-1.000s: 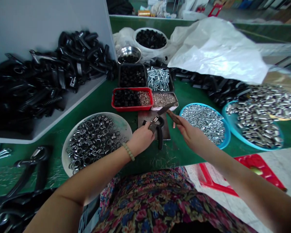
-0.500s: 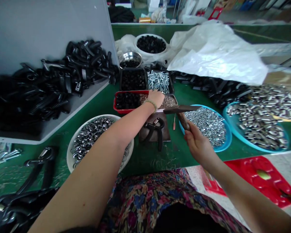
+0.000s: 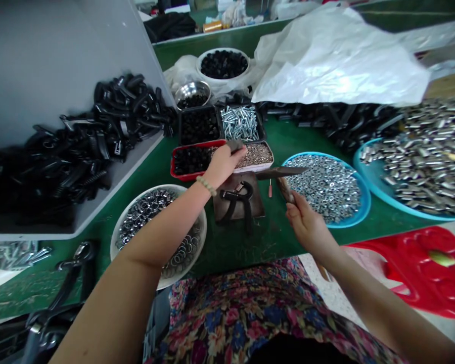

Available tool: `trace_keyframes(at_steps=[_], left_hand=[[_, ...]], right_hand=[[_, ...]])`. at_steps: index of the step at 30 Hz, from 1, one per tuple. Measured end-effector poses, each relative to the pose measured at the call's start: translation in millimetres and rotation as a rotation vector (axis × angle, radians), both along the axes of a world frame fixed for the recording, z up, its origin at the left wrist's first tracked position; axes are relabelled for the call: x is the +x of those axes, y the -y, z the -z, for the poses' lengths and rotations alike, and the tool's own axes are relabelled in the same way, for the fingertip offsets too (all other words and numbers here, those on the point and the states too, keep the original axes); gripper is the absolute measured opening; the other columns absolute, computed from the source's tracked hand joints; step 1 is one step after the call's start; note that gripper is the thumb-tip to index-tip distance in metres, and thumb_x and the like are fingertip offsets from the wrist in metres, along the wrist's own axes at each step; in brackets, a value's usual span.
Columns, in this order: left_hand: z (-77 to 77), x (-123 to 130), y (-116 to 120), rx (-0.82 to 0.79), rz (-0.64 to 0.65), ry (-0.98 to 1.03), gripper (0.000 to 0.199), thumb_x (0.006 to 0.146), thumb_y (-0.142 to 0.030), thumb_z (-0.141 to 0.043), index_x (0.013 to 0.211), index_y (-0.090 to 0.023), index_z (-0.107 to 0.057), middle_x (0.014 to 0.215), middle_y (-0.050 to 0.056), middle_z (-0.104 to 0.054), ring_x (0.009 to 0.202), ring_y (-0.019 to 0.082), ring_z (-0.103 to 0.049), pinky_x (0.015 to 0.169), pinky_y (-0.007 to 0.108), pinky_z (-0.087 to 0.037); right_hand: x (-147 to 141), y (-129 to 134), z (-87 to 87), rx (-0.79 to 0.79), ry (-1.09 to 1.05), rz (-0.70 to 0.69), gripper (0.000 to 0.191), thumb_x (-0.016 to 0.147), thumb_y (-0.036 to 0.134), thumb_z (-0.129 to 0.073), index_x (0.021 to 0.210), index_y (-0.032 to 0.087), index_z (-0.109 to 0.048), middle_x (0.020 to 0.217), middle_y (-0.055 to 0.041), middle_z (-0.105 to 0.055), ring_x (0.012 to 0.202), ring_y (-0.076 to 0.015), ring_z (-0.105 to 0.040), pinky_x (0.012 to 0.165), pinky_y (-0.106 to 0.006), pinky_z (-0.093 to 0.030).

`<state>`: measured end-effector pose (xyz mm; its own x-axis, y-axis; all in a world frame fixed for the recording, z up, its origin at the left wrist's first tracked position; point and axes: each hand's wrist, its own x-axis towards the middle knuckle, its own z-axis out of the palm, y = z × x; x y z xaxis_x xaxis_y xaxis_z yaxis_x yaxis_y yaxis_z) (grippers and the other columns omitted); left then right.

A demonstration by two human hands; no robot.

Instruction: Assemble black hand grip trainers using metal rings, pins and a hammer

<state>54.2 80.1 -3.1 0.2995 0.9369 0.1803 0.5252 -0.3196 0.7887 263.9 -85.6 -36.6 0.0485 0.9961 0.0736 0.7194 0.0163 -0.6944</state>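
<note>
a single camera, worn on the person's head, looks forward and down across the green bench [image 3: 276, 242]. it sits close above the floral clothing [image 3: 231, 318], which fills the bottom centre; the left hand [image 3: 223, 163] and the right hand [image 3: 307, 222] fall around the middle, and a white sheet [image 3: 341, 60] shows farther off, toward the top right.

This is a workshop, as shown by the bench [image 3: 250, 247], the rings [image 3: 144, 210], screws [image 3: 238, 123] and other small metal parts [image 3: 322, 187] in bowls [image 3: 114, 235] and trays [image 3: 187, 177], the heap of black grips [image 3: 125, 111], the hammer [image 3: 284, 172] and the plate [image 3: 258, 205].
</note>
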Motion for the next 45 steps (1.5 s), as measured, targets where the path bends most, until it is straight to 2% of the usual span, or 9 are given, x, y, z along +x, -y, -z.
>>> trace_keyframes(at_steps=[4, 8, 13, 20, 27, 33, 36, 41, 45], left_hand=[[12.9, -33, 65, -0.226, -0.063, 0.093, 0.024, 0.090, -0.033, -0.050, 0.093, -0.017, -0.066, 0.086, 0.004, -0.071, 0.078, 0.016, -0.065, 0.080, 0.029, -0.051], [35.2, -40, 100, -0.217, -0.071, -0.065, 0.019, 0.088, -0.024, -0.052, 0.099, -0.020, -0.067, 0.097, 0.004, -0.072, 0.092, 0.018, -0.066, 0.088, 0.029, -0.050], [45.1, -39, 104, -0.152, -0.071, -0.250, 0.020, 0.089, -0.032, -0.054, 0.092, -0.019, -0.068, 0.089, 0.007, -0.070, 0.087, 0.021, -0.066, 0.084, 0.031, -0.050], [42.7, -25, 97, -0.007, 0.000, -0.218, 0.018, 0.092, -0.033, -0.050, 0.094, -0.018, -0.061, 0.104, 0.005, -0.062, 0.091, 0.014, -0.061, 0.090, 0.026, -0.046], [50.5, -12, 93, 0.051, 0.107, -0.477, 0.027, 0.097, -0.034, -0.040, 0.094, -0.018, -0.061, 0.102, 0.006, -0.062, 0.089, 0.017, -0.058, 0.085, 0.028, -0.045], [44.8, -14, 100, 0.194, 0.268, -0.741, 0.028, 0.096, -0.024, -0.038, 0.093, -0.015, -0.065, 0.110, 0.011, -0.060, 0.098, 0.023, -0.054, 0.088, 0.034, -0.044], [43.8, -15, 102, 0.224, 0.334, -0.763, 0.025, 0.094, -0.022, -0.041, 0.096, -0.015, -0.065, 0.116, 0.012, -0.058, 0.103, 0.024, -0.053, 0.092, 0.035, -0.044], [45.8, -28, 116, 0.141, 0.145, -0.540, 0.037, 0.091, -0.030, -0.049, 0.123, -0.013, -0.055, 0.120, 0.012, -0.054, 0.110, 0.024, -0.052, 0.101, 0.037, -0.043], [44.5, -47, 145, 0.120, 0.030, -0.457, 0.055, 0.089, -0.033, -0.053, 0.141, -0.017, -0.039, 0.128, 0.013, -0.049, 0.116, 0.026, -0.050, 0.102, 0.040, -0.043]], right_hand=[[-7, -11, -16.4, -0.007, 0.059, -0.096, 0.046, 0.095, 0.039, -0.036, 0.132, 0.016, -0.051, 0.090, -0.0121, -0.072, 0.071, -0.0243, -0.069, 0.065, -0.035, -0.053], [-18, -27, -35.8, 0.029, 0.128, -0.090, 0.049, 0.097, 0.038, -0.033, 0.142, 0.018, -0.040, 0.100, -0.0128, -0.072, 0.081, -0.0266, -0.070, 0.068, -0.036, -0.052], [-27, -41, -36.8, -0.201, 0.344, -0.286, 0.045, 0.096, 0.035, -0.033, 0.135, 0.016, -0.049, 0.093, -0.0138, -0.073, 0.073, -0.0276, -0.070, 0.064, -0.036, -0.051], [-17, -25, -42.7, 0.038, 0.170, -0.059, 0.049, 0.096, 0.041, -0.033, 0.135, 0.015, -0.047, 0.097, -0.0126, -0.072, 0.078, -0.0259, -0.069, 0.068, -0.036, -0.052], [-7, -15, -30.2, 0.029, 0.150, -0.053, 0.047, 0.095, 0.043, -0.035, 0.132, 0.018, -0.051, 0.094, -0.0120, -0.073, 0.075, -0.0271, -0.070, 0.063, -0.035, -0.053], [-1, -9, -24.1, 0.058, 0.092, -0.069, 0.045, 0.096, 0.042, -0.035, 0.131, 0.018, -0.051, 0.096, -0.0114, -0.072, 0.078, -0.0251, -0.070, 0.068, -0.036, -0.054], [0, -6, -20.2, 0.063, 0.094, -0.058, 0.045, 0.096, 0.041, -0.036, 0.130, 0.017, -0.051, 0.098, -0.0123, -0.072, 0.080, -0.0263, -0.071, 0.069, -0.037, -0.054], [-5, 3, -24.5, -0.060, 0.154, -0.123, 0.048, 0.095, 0.038, -0.037, 0.136, 0.016, -0.047, 0.103, -0.0147, -0.072, 0.084, -0.0296, -0.071, 0.069, -0.040, -0.056], [-15, 11, -38.0, -0.028, 0.139, -0.205, 0.054, 0.097, 0.035, -0.035, 0.148, 0.020, -0.031, 0.121, -0.0135, -0.066, 0.095, -0.0272, -0.070, 0.076, -0.038, -0.056]])
